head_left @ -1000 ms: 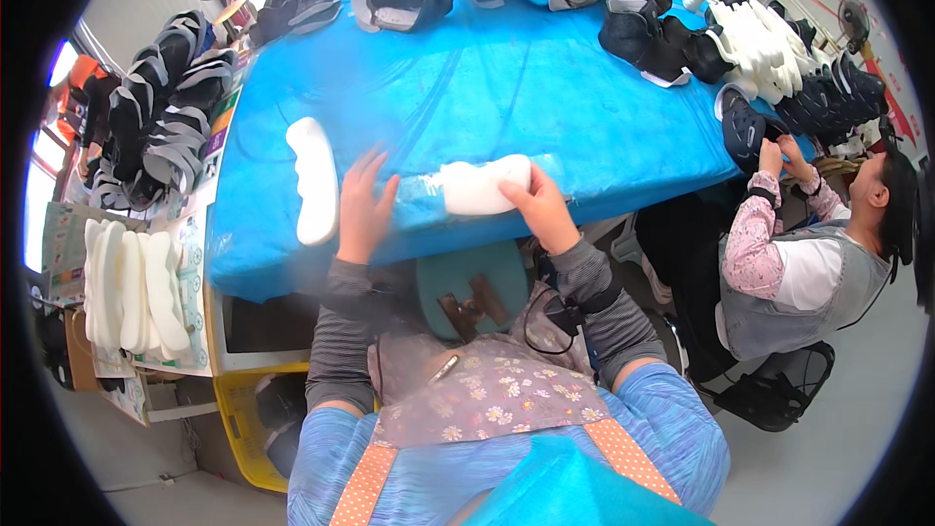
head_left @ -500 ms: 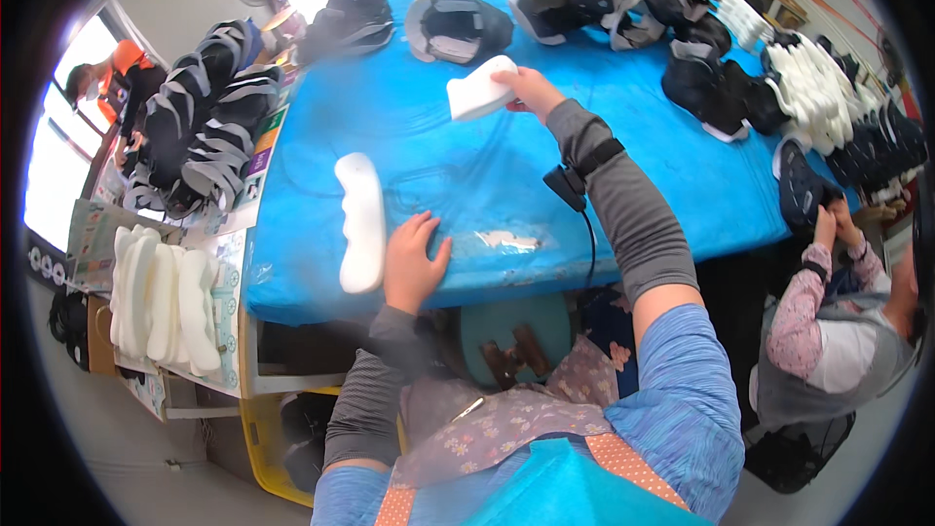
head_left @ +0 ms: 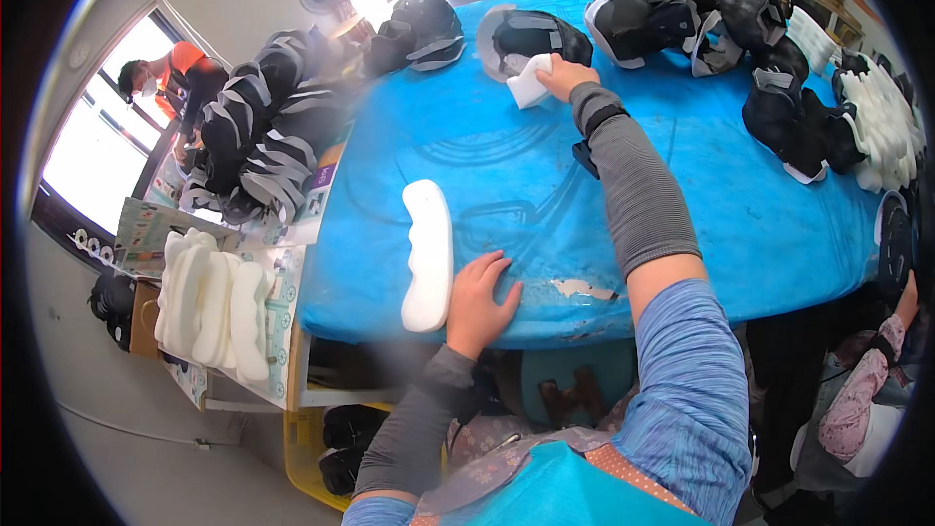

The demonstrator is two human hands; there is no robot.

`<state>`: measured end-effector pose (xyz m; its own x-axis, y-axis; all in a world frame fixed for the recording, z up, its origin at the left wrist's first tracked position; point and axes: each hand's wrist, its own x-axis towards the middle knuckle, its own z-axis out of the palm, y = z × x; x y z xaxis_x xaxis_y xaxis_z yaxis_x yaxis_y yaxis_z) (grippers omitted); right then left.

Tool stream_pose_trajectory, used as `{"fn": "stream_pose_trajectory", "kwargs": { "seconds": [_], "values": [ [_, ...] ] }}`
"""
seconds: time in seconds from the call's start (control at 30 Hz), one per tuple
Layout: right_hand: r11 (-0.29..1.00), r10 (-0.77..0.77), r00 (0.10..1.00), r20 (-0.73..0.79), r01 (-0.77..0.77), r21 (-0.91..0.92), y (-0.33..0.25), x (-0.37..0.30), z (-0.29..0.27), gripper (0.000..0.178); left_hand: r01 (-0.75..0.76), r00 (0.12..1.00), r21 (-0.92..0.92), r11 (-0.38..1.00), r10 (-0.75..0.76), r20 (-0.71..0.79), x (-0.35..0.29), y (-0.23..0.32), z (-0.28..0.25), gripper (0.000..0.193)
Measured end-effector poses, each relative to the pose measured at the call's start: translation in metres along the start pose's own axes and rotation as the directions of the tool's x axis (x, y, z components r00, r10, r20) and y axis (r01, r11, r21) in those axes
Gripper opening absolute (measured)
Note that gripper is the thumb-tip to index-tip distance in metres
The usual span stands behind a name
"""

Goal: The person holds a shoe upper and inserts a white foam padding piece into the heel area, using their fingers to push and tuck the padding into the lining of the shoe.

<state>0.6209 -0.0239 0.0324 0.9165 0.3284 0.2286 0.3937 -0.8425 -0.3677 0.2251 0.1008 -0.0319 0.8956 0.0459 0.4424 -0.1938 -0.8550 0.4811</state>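
My right hand (head_left: pixel 568 78) is closed, thumb and fingers pinching the short white foam piece (head_left: pixel 527 84) near the far edge of the bench (head_left: pixel 545 205). A black-and-grey padded shell (head_left: pixel 542 33) stands in the way just beyond it; I can't tell whether they touch. My left hand (head_left: pixel 479 304) lies empty, fingers loosely spread, by the near edge, just beside a long wavy foam piece (head_left: pixel 427 258) toward the near left corner. More dark shells (head_left: pixel 648 24) crowd the far right corner, beside piled white foam (head_left: pixel 881 127).
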Motion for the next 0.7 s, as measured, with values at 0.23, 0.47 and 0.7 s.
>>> {"fn": "stream_pose_trajectory", "kwargs": {
  "seconds": [0.23, 0.47, 0.7],
  "values": [
    [0.975, -0.081, 0.997, 0.007, 0.081, -0.205, 0.022, -0.016, -0.003, 0.060, 0.010, 1.000, -0.010, 1.000, -0.010, -0.010, 0.003, -0.002, 0.002, 0.034],
    [0.999, -0.013, 0.999, -0.038, 0.015, 0.041, 0.069, -0.046, 0.000, 0.059, 0.015, 0.999, -0.003, 1.000, -0.015, -0.042, 0.001, 0.002, 0.002, 0.032],
    [0.422, 0.080, 0.754, -0.652, 0.567, 0.707, 0.036, -0.006, -0.030, 0.050, 0.046, 0.998, 0.048, 0.998, -0.044, -0.037, -0.004, -0.004, -0.006, 0.033]
  ]
}}
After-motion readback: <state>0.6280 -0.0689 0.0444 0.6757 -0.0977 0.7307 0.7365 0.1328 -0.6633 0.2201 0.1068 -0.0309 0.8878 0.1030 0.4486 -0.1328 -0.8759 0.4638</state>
